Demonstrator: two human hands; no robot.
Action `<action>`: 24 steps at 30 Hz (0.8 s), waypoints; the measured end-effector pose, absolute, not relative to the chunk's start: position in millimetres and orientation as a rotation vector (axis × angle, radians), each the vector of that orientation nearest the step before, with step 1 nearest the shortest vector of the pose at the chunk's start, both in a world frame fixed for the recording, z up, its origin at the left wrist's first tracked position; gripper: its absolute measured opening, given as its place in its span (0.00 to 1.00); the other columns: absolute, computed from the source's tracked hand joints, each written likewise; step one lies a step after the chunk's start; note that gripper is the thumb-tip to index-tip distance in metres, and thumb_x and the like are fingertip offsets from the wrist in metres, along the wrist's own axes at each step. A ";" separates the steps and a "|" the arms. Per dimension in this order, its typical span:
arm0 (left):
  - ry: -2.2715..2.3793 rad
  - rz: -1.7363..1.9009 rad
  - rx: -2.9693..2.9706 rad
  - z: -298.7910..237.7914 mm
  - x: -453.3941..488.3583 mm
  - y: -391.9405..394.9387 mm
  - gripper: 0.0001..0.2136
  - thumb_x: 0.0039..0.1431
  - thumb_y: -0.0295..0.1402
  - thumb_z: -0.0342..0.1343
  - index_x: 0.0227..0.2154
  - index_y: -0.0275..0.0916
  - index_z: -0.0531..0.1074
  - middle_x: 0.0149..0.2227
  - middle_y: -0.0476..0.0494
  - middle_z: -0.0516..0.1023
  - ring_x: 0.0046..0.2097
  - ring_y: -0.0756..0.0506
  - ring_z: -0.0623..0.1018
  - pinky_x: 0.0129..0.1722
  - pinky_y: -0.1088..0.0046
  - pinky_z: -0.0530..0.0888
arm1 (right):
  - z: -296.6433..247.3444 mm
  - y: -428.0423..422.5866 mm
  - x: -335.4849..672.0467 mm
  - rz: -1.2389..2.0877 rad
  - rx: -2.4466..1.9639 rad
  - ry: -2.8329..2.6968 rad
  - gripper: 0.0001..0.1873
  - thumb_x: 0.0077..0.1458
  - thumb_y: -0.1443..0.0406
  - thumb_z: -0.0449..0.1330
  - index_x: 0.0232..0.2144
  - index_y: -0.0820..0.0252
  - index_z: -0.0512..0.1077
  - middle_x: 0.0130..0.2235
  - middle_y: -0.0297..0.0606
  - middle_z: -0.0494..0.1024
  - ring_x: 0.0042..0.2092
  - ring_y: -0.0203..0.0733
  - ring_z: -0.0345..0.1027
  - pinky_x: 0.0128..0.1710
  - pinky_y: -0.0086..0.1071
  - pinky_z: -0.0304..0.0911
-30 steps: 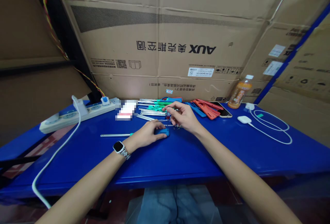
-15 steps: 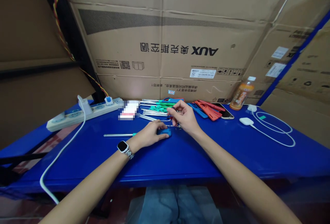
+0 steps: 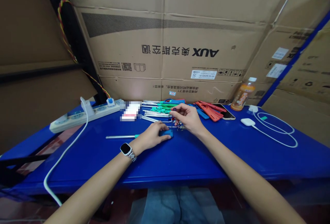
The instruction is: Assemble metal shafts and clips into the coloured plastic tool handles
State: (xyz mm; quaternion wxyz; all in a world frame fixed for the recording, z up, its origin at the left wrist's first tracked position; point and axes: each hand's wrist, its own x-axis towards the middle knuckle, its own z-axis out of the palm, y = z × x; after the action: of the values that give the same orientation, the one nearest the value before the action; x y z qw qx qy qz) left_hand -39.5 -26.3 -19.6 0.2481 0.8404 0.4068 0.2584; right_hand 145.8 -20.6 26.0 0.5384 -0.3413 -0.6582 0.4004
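Under my left hand (image 3: pixel 152 135) a long-nosed lighter lies on its side, its blue handle (image 3: pixel 168 134) gripped between thumb and fingers and its metal tube (image 3: pixel 121 137) pointing left. My right hand (image 3: pixel 190 119) pinches a small screwdriver (image 3: pixel 173 118) with a dark, rounded top and red on its handle. It stands nearly upright over the blue handle; its thin shaft points down, and whether the tip touches cannot be made out. Just behind both hands lie several metal tubes (image 3: pixel 152 113) with green and blue parts, and small metal pieces (image 3: pixel 181 127) beside my right fingers.
Red handle shells (image 3: pixel 210 111) and blue ones (image 3: pixel 202 113) lie right of the tubes, near a phone (image 3: pixel 228 114). An orange drink bottle (image 3: pixel 243 95), a white charger (image 3: pixel 248 122) with its cable and a power strip (image 3: pixel 77 116) stand on the blue table (image 3: pixel 185 162). Cardboard walls rise behind.
The whole view has shifted slightly, so everything appears a little further right and lower. Both hands keep their hold on the lighter and the screwdriver.
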 end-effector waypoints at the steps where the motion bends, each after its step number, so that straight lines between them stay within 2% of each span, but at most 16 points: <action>1: 1.107 0.707 2.292 -20.4 -39.3 -26.1 0.15 0.57 0.42 0.61 0.42 0.37 0.76 0.43 0.38 0.76 0.44 0.38 0.77 0.46 0.60 0.73 | 25.6 -21.4 145.0 0.947 -0.817 -1.561 0.19 0.43 0.52 0.70 0.28 0.58 0.70 0.23 0.29 0.73 0.19 0.34 0.65 0.19 0.32 0.67; 4: 1.092 0.696 2.340 -19.1 -41.4 -27.3 0.17 0.58 0.44 0.60 0.44 0.38 0.75 0.44 0.38 0.75 0.46 0.39 0.76 0.48 0.60 0.73 | 26.9 -23.0 144.1 0.942 -0.813 -1.563 0.19 0.44 0.52 0.70 0.28 0.58 0.71 0.23 0.29 0.73 0.19 0.34 0.66 0.20 0.31 0.67; 9: 1.209 0.613 2.524 -7.4 -64.3 -35.9 0.27 0.55 0.49 0.61 0.55 0.42 0.69 0.53 0.38 0.71 0.54 0.35 0.71 0.56 0.54 0.67 | 38.2 -21.0 154.0 0.973 -0.781 -1.540 0.19 0.47 0.52 0.68 0.35 0.60 0.74 0.26 0.32 0.75 0.20 0.32 0.65 0.20 0.30 0.66; 12: 1.260 0.515 2.589 -5.5 -83.8 -40.6 0.22 0.59 0.48 0.57 0.53 0.44 0.70 0.52 0.40 0.71 0.55 0.35 0.70 0.55 0.54 0.67 | 38.9 -20.9 163.4 0.971 -0.856 -1.554 0.19 0.50 0.51 0.65 0.35 0.60 0.74 0.28 0.35 0.78 0.19 0.31 0.64 0.17 0.28 0.62; 15: 1.228 0.479 2.621 -7.7 -95.6 -42.3 0.17 0.64 0.45 0.52 0.52 0.44 0.71 0.49 0.41 0.72 0.52 0.38 0.72 0.52 0.57 0.69 | 27.0 -24.1 168.8 1.025 -1.039 -1.707 0.18 0.53 0.50 0.62 0.33 0.60 0.73 0.24 0.33 0.76 0.17 0.31 0.61 0.15 0.27 0.56; 18: 1.182 0.544 2.650 -7.1 -99.3 -39.9 0.16 0.66 0.43 0.49 0.51 0.42 0.71 0.49 0.40 0.71 0.50 0.39 0.73 0.53 0.59 0.70 | 10.9 -28.9 168.2 0.947 -1.215 -1.870 0.16 0.55 0.53 0.61 0.31 0.61 0.73 0.21 0.31 0.73 0.18 0.32 0.61 0.18 0.27 0.55; 24: 1.293 0.774 2.676 5.4 -100.7 -25.7 0.18 0.68 0.41 0.45 0.56 0.43 0.67 0.50 0.38 0.68 0.46 0.40 0.75 0.50 0.60 0.73 | -1.9 -34.6 153.5 0.492 -1.311 -2.259 0.09 0.55 0.59 0.62 0.34 0.59 0.77 0.26 0.33 0.75 0.28 0.36 0.66 0.27 0.29 0.52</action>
State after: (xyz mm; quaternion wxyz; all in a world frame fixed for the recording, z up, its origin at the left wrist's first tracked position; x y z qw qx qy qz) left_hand -100.7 -25.7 5.4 0.0351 0.8709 0.4207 0.2518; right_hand 153.5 -34.6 -1.9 0.2396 -0.4789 -0.8252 0.1796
